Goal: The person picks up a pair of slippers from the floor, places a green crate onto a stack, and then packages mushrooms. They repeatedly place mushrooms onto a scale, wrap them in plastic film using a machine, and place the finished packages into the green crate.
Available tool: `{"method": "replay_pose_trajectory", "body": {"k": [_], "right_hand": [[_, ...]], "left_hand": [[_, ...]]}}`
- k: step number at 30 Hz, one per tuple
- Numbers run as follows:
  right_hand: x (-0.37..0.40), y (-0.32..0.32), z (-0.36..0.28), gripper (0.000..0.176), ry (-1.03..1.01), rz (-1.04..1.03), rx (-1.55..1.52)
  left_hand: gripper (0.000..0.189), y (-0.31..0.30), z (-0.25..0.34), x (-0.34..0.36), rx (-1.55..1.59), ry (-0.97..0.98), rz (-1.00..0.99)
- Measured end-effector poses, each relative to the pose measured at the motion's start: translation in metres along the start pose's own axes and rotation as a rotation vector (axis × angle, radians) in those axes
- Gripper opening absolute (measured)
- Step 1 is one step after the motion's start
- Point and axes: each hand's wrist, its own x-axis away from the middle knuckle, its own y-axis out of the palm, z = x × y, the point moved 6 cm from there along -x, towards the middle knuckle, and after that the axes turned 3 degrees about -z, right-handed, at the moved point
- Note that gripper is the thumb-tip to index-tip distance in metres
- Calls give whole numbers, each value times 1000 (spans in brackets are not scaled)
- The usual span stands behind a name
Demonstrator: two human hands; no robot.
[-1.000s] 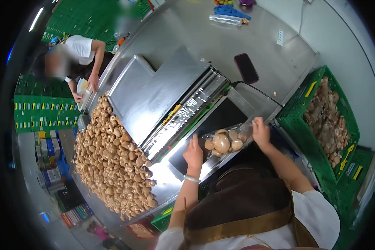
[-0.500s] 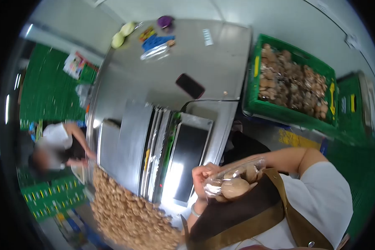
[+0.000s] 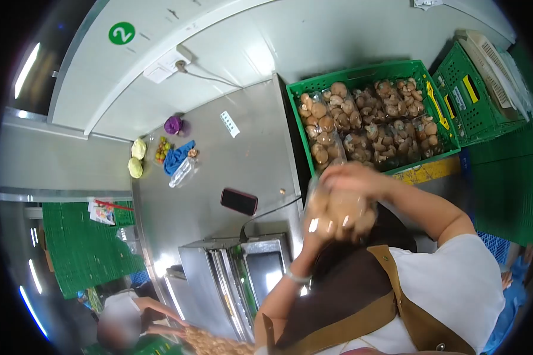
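Note:
A clear film-wrapped pack of brown mushrooms is held in the air between both hands, in front of my chest. My left hand grips it from below, a bracelet on that wrist. My right hand lies over its top. Motion blurs the pack. Just beyond it stands a green crate filled with several wrapped mushroom packs.
The steel table carries a dark phone, a blue cloth, a purple item and yellow-green objects at its far end. The wrapping machine sits at the lower middle. Another person works at lower left. More green crates stand at right.
The view has swung right toward the crate. The mushroom pack left the machine's black plate, rose to chest height, and both hands now carry it nearer the green crate.

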Motion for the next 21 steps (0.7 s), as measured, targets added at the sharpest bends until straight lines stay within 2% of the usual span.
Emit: {"method": "replay_pose_trajectory", "body": {"k": [1, 3, 4, 6, 7, 8, 10, 12, 14, 15, 18, 19, 21], "right_hand": [[10, -37, 19, 41, 17, 216, -210], [29, -104, 90, 36, 51, 470, -758], [29, -123, 134, 33, 70, 508, -1098], [37, -150, 163, 34, 169, 817, -847], [42, -161, 175, 35, 217, 963, -713], [38, -165, 206, 35, 243, 990, -599], [27, -168, 276, 37, 294, 1027, -368], [20, -169, 283, 37, 427, 949, 32], [14, -158, 287, 36, 545, 833, 421], [17, -152, 241, 34, 626, 772, 391], [15, -131, 148, 45, 275, 726, 823], [9, -120, 138, 56, 153, 628, 994], [-3, -100, 159, 61, 124, 491, 1050]], "left_hand": [[22, -2, 20, -30, -34, 55, 29], [16, 3, 60, -87, -51, 270, 113], [19, 16, 61, -110, -213, 327, 33], [34, 41, 63, -143, -549, 550, 62], [41, 52, 46, -151, -648, 535, 18], [47, 63, 24, -157, -748, 517, -27], [58, 72, 8, -161, -854, 471, -98], [67, 71, 4, -162, -873, 426, -150], [64, 72, 5, -157, -855, 436, -157], [62, 69, 7, -161, -848, 443, -143], [58, 66, 3, -155, -878, 473, -142], [55, 62, 3, -151, -811, 493, -141], [53, 46, 8, -130, -542, 445, -115]]}}
